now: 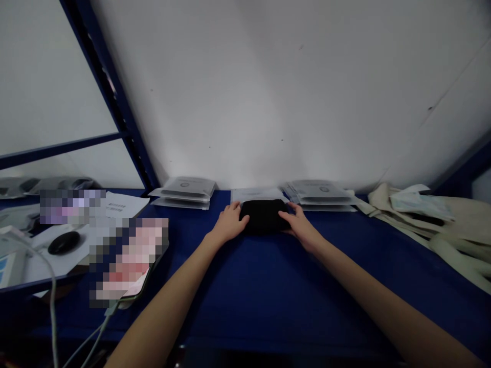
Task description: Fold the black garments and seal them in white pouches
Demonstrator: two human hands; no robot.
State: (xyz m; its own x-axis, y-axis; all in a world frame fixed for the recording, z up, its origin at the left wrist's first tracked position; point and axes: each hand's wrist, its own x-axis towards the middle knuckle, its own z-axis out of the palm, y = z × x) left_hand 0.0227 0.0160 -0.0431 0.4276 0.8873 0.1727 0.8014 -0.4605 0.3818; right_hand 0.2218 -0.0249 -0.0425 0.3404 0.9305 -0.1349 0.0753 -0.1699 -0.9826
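A black folded fabric bundle [264, 215] lies on the dark blue tabletop [268, 301], near the wall. My left hand [230, 223] rests against its left end, with the fingertips curling onto it. My right hand [301, 225] holds the opposite end, its fingers spread over the top. A white sheet or packet [257, 194] sticks out from behind the bundle. Translucent plastic packets stand in stacks on either side, the left stack [184, 193] and right stack [318, 194] both just beyond my hands.
A beige cloth bag [433, 225] with a pale packet on it lies to the right. On the left are papers, a black computer mouse [64, 242], a blurred phone [128, 258] and white cables [92, 337]. A blue metal shelf frame [115, 107] rises at the left, before a white wall.
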